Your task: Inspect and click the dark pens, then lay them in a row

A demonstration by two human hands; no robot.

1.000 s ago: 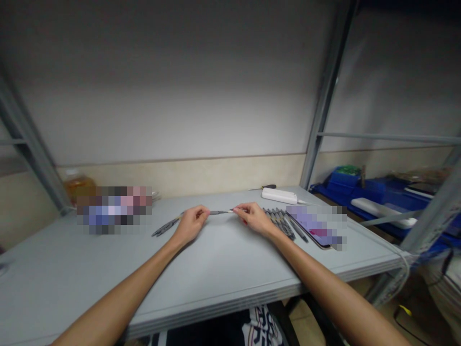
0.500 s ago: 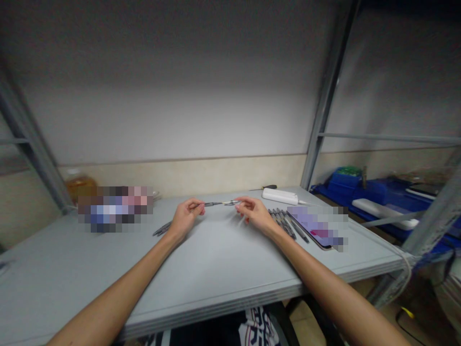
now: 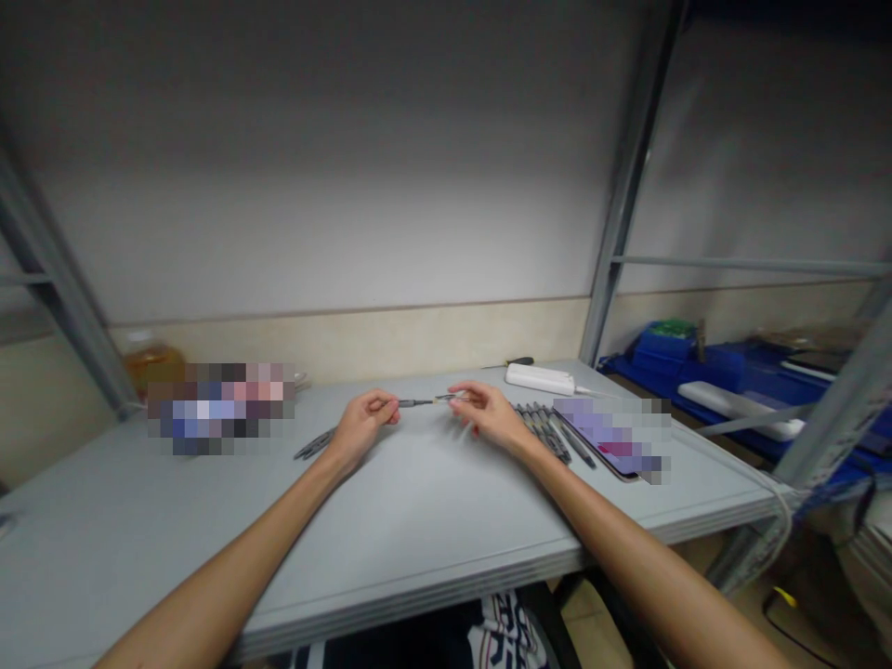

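Above the grey table, both my hands pinch one thin grey pen. My left hand is closed on its dark barrel end. My right hand is closed on the lighter tip end, fingers curled. The pen lies level between them, a little above the tabletop. To the right of my right hand, several dark pens lie in a row. More dark pens rest left of my left hand.
A phone lies beside the pen row, a white power strip behind it. An amber bottle stands at the back left. A metal rack post rises at right, with blue bins beyond.
Both hands have lifted the pen slightly off the table and drawn a little closer together; the pen looks shorter between them than a second ago.
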